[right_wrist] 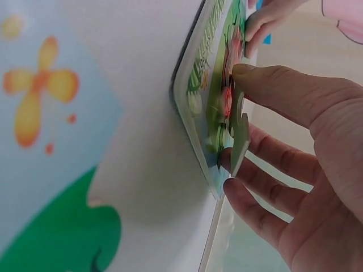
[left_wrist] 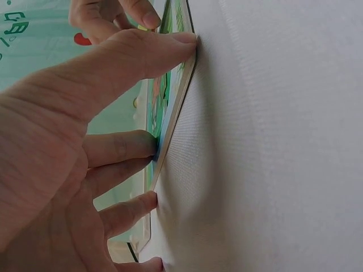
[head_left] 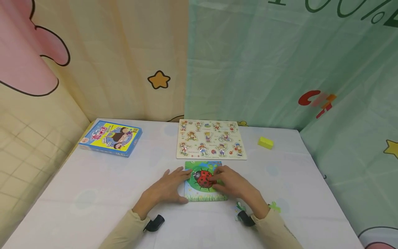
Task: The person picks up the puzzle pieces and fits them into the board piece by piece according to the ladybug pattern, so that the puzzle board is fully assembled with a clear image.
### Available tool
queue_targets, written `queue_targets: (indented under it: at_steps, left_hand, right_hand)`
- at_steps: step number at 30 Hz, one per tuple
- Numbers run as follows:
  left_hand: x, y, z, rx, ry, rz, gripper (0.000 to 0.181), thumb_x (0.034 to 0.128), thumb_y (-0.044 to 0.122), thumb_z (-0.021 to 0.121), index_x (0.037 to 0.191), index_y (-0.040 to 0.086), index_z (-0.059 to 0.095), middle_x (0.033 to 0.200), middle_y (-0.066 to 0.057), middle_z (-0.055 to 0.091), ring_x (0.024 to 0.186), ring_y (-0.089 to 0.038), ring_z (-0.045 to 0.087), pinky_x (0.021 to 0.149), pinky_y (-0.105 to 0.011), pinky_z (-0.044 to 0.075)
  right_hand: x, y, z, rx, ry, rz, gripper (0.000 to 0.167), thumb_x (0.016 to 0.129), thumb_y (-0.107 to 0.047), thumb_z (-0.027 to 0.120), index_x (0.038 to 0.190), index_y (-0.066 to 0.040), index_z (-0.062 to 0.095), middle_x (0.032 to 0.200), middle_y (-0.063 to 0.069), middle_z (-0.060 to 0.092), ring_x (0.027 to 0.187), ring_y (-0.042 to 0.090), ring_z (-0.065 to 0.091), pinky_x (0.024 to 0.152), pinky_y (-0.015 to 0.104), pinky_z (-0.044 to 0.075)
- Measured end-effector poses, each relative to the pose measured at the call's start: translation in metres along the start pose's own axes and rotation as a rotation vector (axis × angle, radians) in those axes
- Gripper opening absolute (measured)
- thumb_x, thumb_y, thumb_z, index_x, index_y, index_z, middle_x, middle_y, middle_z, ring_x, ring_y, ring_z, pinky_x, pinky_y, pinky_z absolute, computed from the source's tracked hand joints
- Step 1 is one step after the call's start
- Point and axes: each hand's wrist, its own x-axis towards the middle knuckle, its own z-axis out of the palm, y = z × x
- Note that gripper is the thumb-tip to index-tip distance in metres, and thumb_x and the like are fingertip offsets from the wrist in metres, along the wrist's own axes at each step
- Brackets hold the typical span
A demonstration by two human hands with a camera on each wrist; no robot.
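Note:
A ladybug puzzle board (head_left: 205, 197) lies flat in front of me. My left hand (head_left: 168, 186) rests at its left side, fingers fairly straight, with the thumb (left_wrist: 170, 48) on the near edge. Over the board's right part my right hand (head_left: 231, 181) pinches a thin puzzle piece (right_wrist: 241, 144) between thumb and fingers. That piece is tilted up at the red ladybug (head_left: 203, 178); the right fingers cover part of the picture. Close to the right wrist lie a loose puzzle piece (head_left: 240, 206), partly hidden, and a green piece (head_left: 275, 206).
Behind the ladybug board lies a larger cream board with small figures (head_left: 211, 140). A blue and yellow box (head_left: 112, 137) stands at the back left. Toward the back right sits a yellow block (head_left: 265, 142). Curtains hang behind the white table (head_left: 77, 214).

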Motion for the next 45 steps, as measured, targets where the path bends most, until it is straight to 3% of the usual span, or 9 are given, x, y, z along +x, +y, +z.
queue_targets:
  at_steps: [10,21,36,45]
  left_hand:
    - [0.0,0.001,-0.001,0.003,-0.008,0.008,0.08,0.0769,0.036,0.085,0.145,0.009,0.053,0.16,0.0,0.04,0.153,-0.031,0.024,0.121,-0.065,0.015]
    - [0.0,0.001,0.0,0.003,-0.01,0.002,0.08,0.0773,0.036,0.085,0.145,0.009,0.053,0.16,0.001,0.04,0.154,-0.03,0.023,0.122,-0.065,0.016]
    - [0.0,0.001,0.0,-0.001,-0.004,0.005,0.08,0.0771,0.035,0.086,0.145,0.009,0.053,0.159,-0.001,0.041,0.153,-0.032,0.024,0.121,-0.066,0.016]
    - [0.0,0.002,-0.001,0.003,-0.007,0.002,0.08,0.0774,0.036,0.086,0.145,0.009,0.053,0.16,0.0,0.04,0.153,-0.031,0.023,0.122,-0.065,0.015]
  right_hand:
    - [0.004,-0.001,0.002,-0.016,0.016,0.014,0.024,0.093,-0.025,0.073,0.114,-0.016,0.078,0.112,0.0,0.063,0.101,0.016,0.053,0.085,0.033,0.052]
    - [0.008,0.0,0.003,0.001,0.04,-0.04,0.023,0.089,-0.022,0.076,0.109,-0.011,0.079,0.108,0.002,0.062,0.101,0.017,0.053,0.087,0.033,0.051]
    - [0.012,0.005,0.005,0.028,0.043,-0.042,0.023,0.086,-0.023,0.079,0.107,-0.013,0.08,0.1,-0.004,0.06,0.096,0.013,0.052,0.083,0.029,0.051]
    - [0.01,0.008,0.01,0.03,0.092,-0.079,0.023,0.084,-0.022,0.08,0.105,-0.012,0.08,0.098,-0.004,0.06,0.093,0.013,0.056,0.081,0.026,0.053]
